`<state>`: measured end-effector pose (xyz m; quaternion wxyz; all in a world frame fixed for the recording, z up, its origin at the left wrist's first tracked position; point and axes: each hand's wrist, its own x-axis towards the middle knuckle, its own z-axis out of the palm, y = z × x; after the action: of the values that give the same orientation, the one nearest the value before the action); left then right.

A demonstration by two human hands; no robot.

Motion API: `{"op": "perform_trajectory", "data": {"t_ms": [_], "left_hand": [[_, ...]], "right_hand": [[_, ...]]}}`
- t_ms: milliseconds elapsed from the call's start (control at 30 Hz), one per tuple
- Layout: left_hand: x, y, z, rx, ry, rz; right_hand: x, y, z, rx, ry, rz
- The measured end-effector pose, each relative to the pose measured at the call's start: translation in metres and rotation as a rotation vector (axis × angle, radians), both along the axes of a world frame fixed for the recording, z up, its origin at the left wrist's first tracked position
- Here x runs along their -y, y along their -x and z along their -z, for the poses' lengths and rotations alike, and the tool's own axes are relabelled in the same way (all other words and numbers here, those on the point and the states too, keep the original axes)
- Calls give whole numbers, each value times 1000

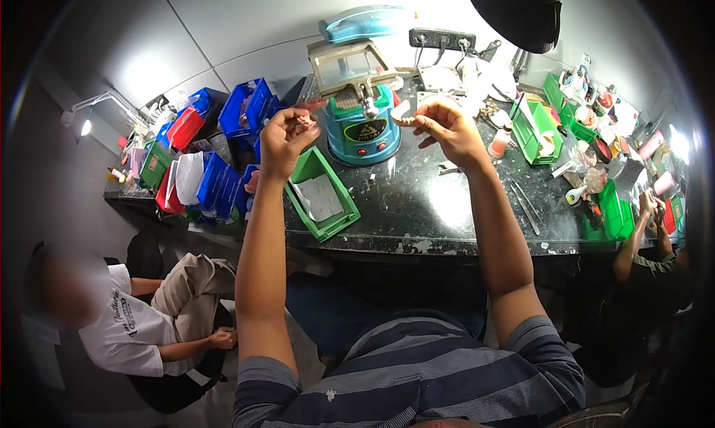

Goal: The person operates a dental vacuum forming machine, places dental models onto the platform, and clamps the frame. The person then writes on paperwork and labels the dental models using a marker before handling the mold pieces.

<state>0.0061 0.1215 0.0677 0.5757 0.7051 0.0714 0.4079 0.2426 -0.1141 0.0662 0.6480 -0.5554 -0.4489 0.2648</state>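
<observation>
My left hand (287,141) is raised above the left side of the blue-green machine, its fingers closed round a small pinkish piece (306,120). On the other side of the machine, my right hand (447,130) pinches a small pale, curved piece (404,119) that looks like a dental arch. The machine (363,138) stands between my hands, with a square frame on top and red buttons on its front. Below my left hand, a green bin (346,218) holds a white paper slip (319,197).
Blue bins (222,184) and red ones crowd the left. Green bins (538,134), a small bottle (500,143) and metal tweezers (526,207) lie to the right. A black lamp (521,15) hangs above. One person (134,320) sits at left; another person's hands (650,207) are at far right.
</observation>
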Motion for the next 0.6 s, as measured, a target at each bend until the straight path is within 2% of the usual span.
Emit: {"op": "perform_trajectory", "data": {"t_ms": [33, 100, 133, 167, 233, 333, 400, 433, 500, 600], "left_hand": [[-4, -9, -1, 3, 0, 4], [-12, -25, -4, -208, -265, -141], [-23, -34, 3, -195, -284, -168], [-29, -39, 7, -192, -287, -169], [-37, -48, 4, -149, -195, -9], [-44, -50, -6, -215, -289, -32], [-46, -53, -12, -301, -338, -21], [-46, -56, -13, -302, -335, -21], [-45, -61, -13, -343, -351, -72], [-48, -65, -12, -346, -313, -43]], "right_hand": [[-7, -8, -1, 27, 33, 34], [-27, -16, 1, 40, -10, 67], [-36, -19, 2, 43, -12, 68], [-47, -22, 2, 70, -33, 61], [-70, -30, 7, 107, -90, 39], [-97, -50, 14, 192, -17, -57], [-113, -50, 17, 100, -200, -128], [-116, -48, 16, 98, -196, -128], [-120, -46, 16, 134, -95, 41], [-132, -56, 28, 182, -124, 112]]}}
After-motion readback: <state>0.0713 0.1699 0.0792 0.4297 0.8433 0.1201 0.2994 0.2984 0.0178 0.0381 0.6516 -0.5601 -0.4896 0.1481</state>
